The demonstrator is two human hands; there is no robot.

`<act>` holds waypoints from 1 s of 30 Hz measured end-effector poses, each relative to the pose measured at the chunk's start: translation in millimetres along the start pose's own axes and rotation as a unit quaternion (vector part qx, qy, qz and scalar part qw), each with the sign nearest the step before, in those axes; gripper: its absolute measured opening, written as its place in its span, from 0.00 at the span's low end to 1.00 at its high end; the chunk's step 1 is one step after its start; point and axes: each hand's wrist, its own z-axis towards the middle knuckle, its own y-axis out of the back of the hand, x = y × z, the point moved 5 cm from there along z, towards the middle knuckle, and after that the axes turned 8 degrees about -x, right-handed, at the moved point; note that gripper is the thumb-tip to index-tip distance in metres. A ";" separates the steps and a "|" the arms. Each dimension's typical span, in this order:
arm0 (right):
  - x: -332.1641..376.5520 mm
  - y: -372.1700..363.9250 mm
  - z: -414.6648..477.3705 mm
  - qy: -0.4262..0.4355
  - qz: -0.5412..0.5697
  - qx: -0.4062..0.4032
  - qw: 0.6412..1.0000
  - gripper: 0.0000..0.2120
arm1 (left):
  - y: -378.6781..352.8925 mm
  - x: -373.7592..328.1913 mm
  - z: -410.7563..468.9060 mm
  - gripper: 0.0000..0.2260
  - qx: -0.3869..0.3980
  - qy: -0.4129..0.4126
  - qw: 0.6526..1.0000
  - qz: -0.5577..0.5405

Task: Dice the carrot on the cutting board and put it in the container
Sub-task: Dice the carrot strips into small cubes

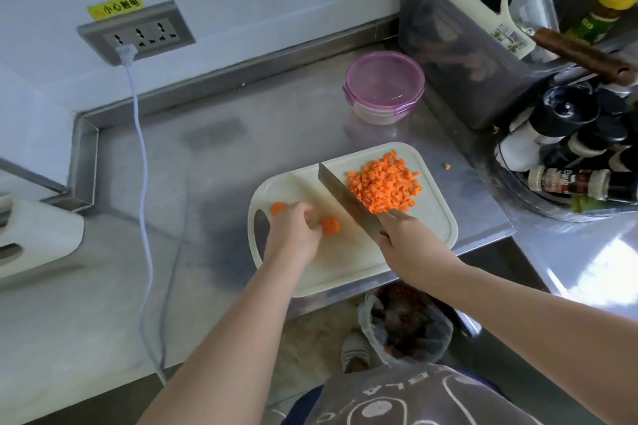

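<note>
The right hand (pixel 404 238) grasps the handle of a knife (pixel 345 197). Its blade slants across the board (pixel 338 262), flat against the left edge of a heap of dice (pixel 383 183). The left hand (pixel 293 235) lies on the board's left part with its fingers curled. Their tips are just beside a carrot stub (pixel 330 225); whether they pinch it cannot be told. A second stub (pixel 278 208) lies at the hand's far left, by the board's handle hole.

The dicing looks nearly done, with only these two stubs left uncut. The next move likely calls for steadying a stub under the blade, fingertips tucked back. The container (pixel 385 86) stands on the worktop (pixel 207 155) beyond the board, with its purple lid clipped on, so it must be opened before filling. One stray cube (pixel 447 166) lies on the worktop, right of the board.
</note>
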 end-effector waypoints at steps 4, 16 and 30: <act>6.2 -13.5 -0.3 -0.006 0.001 0.013 1.000 0.04 | -9.6 -4.8 -1.7 0.13 0.010 -0.017 1.000 0.001; 16.8 -23.5 -4.4 -0.007 -0.009 0.015 1.000 0.15 | -16.6 3.7 -5.9 0.05 -0.010 0.080 0.990 -0.115; 18.7 -25.3 -3.0 0.014 -0.035 0.023 0.999 0.12 | -24.8 14.5 1.5 0.04 0.026 0.151 0.971 -0.185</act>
